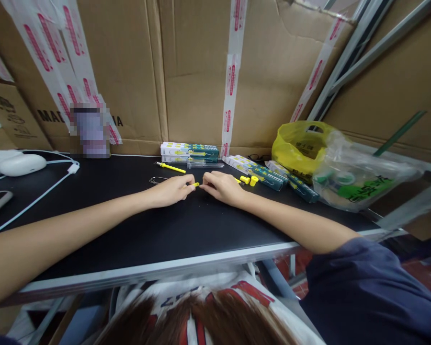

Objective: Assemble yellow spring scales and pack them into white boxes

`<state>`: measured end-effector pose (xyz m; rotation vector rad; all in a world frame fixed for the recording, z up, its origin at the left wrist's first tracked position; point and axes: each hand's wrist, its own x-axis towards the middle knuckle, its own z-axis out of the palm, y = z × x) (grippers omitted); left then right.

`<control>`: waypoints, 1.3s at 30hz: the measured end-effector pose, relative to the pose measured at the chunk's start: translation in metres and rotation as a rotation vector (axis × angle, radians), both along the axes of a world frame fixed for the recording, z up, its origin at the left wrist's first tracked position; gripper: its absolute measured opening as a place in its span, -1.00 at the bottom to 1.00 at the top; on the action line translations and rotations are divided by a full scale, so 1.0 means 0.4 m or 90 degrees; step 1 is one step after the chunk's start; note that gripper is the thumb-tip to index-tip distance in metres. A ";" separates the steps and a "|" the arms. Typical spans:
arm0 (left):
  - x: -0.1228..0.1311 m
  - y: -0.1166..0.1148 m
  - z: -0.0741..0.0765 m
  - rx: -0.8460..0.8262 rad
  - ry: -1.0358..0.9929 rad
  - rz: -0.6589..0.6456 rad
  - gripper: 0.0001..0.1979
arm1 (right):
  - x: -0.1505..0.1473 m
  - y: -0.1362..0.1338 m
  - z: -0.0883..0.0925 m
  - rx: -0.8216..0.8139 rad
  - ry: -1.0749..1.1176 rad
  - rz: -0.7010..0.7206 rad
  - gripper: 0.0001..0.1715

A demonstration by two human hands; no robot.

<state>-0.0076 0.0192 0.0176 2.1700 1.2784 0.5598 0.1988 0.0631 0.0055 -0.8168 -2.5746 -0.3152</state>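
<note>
Two-handed work on yellow piece (197, 184) judged underway: piece pinched in left hand (173, 191); right hand (223, 187) at its 3 o'clock, grip contents untellable; steady hold called for.

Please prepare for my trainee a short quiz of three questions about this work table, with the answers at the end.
1. What colour is the piece in the left grip?
2. True or false: the white cable lies at the right side of the picture.
3. Fill in: beside the yellow bag is a ____.

Key: 1. Yellow. 2. False. 3. Clear bag.
</note>
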 end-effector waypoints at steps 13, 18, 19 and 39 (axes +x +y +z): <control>0.005 0.001 0.006 0.053 0.083 0.010 -0.83 | -0.006 -0.011 -0.017 0.062 -0.007 -0.040 -0.71; 0.003 0.003 -0.002 0.052 0.080 0.011 -0.84 | -0.012 -0.009 -0.022 0.004 0.065 -0.016 -0.75; 0.002 0.003 -0.003 0.051 0.081 0.011 -0.83 | -0.013 -0.009 -0.022 -0.006 0.075 -0.007 -0.76; -0.010 0.014 -0.008 -0.049 -0.016 -0.012 -0.77 | 0.004 0.036 0.005 -0.237 0.120 0.161 -0.83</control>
